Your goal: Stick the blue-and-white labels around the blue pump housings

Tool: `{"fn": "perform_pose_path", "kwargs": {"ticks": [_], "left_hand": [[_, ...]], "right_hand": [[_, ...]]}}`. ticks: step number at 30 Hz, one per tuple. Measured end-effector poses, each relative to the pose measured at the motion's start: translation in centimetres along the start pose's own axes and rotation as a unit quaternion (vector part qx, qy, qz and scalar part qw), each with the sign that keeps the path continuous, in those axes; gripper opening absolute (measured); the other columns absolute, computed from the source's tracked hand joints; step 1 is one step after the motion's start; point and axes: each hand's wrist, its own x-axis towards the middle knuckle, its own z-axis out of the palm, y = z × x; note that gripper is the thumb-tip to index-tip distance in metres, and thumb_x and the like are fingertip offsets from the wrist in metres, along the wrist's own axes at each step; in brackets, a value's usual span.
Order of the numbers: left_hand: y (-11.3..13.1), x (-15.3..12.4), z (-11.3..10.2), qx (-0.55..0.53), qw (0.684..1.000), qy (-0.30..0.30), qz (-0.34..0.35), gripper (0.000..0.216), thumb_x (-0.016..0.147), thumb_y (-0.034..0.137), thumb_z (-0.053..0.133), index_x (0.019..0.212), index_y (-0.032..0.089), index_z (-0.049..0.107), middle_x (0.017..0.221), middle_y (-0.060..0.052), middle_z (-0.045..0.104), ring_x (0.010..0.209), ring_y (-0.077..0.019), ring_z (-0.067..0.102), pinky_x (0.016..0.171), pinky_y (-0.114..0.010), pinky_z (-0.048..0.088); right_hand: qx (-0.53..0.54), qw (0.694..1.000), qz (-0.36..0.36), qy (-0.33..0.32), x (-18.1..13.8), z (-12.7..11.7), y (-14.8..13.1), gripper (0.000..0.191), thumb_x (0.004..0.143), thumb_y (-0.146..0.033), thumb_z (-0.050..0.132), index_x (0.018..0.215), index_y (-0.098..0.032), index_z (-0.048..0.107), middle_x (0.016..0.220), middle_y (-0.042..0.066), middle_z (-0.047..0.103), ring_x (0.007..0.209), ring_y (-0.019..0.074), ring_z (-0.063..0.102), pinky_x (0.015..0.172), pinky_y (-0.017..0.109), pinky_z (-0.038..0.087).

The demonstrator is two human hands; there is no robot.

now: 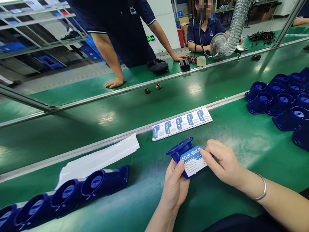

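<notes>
My left hand [177, 180] is wrapped round a blue plastic housing [180, 148] with a wide flange at its top, held tilted above the green bench. A blue and white label [193, 162] printed "DC52Q-5000L/H" lies against the housing's side, its left edge beside my left thumb. The fingers of my right hand [220, 161] pinch the label's upper right corner, and that end stands out past the housing. Behind my hands rests a stack of label sheets [182, 125] with several labels in a row.
Several blue housings [94, 183] line the front left, near white backing paper [101, 158]. More housings [281, 103] crowd the right. Beyond a rail lies a green belt [116, 111] with two small copper-wound parts [146, 91]. Two people [116, 29] are across the bench, near a flexible duct [235, 29].
</notes>
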Motion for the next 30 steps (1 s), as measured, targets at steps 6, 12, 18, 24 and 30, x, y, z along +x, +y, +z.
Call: {"fn": "perform_pose_path", "kwargs": {"ticks": [6, 12, 18, 24, 30], "left_hand": [[-0.1, -0.3, -0.4, -0.048, 0.999, -0.005, -0.022, 0.029, 0.062, 0.04, 0.094, 0.081, 0.022, 0.08, 0.09, -0.005, 0.08, 0.079, -0.0192, 0.075, 0.081, -0.029, 0.062], [-1.4, -0.8, -3.8, -0.062, 0.997, -0.014, -0.031, 0.038, 0.073, 0.044, 0.086, 0.104, 0.022, 0.08, 0.109, -0.012, 0.078, 0.101, -0.0305, 0.074, 0.097, -0.045, 0.058], [-1.6, -0.8, -5.1, -0.055, 0.996, -0.065, -0.017, 0.048, 0.076, 0.049, 0.082, 0.118, 0.026, 0.076, 0.12, -0.012, 0.075, 0.117, -0.0356, 0.068, 0.108, -0.049, 0.049], [-1.1, -0.3, -3.5, -0.051, 0.992, -0.114, -0.023, 0.054, 0.076, 0.055, 0.079, 0.12, 0.024, 0.074, 0.121, -0.011, 0.075, 0.114, -0.0321, 0.069, 0.105, -0.044, 0.052], [0.0, -0.4, -0.5, -0.102, 0.988, -0.102, -0.046, 0.037, 0.091, 0.05, 0.066, 0.109, 0.02, 0.077, 0.106, -0.01, 0.077, 0.095, -0.0243, 0.073, 0.077, -0.033, 0.062]], "right_hand": [[-0.006, 1.0, -0.023, -0.012, 0.0, 0.3, 0.0, 0.034, 0.105, -0.011, 0.044, 0.077, -0.022, 0.028, 0.071, -0.002, 0.035, 0.065, 0.0157, 0.035, 0.063, 0.031, 0.029], [0.024, 0.999, -0.022, -0.025, -0.3, 0.8, -0.3, 0.034, 0.106, -0.013, 0.042, 0.076, -0.022, 0.027, 0.071, -0.001, 0.036, 0.067, 0.0164, 0.037, 0.065, 0.032, 0.031], [0.052, 0.998, -0.028, -0.011, -0.6, 1.4, -0.5, 0.032, 0.107, -0.014, 0.039, 0.078, -0.022, 0.027, 0.072, -0.002, 0.035, 0.068, 0.0166, 0.036, 0.066, 0.032, 0.031], [0.143, 0.984, 0.102, 0.029, -1.9, 2.8, 0.4, 0.027, 0.102, -0.036, 0.058, 0.087, -0.022, 0.039, 0.088, 0.0, 0.045, 0.077, 0.0168, 0.046, 0.069, 0.032, 0.041], [0.208, 0.953, 0.217, 0.045, -2.2, 3.5, 1.2, 0.034, 0.1, -0.046, 0.057, 0.116, -0.021, 0.041, 0.099, 0.004, 0.051, 0.086, 0.019, 0.054, 0.076, 0.035, 0.051]]}}
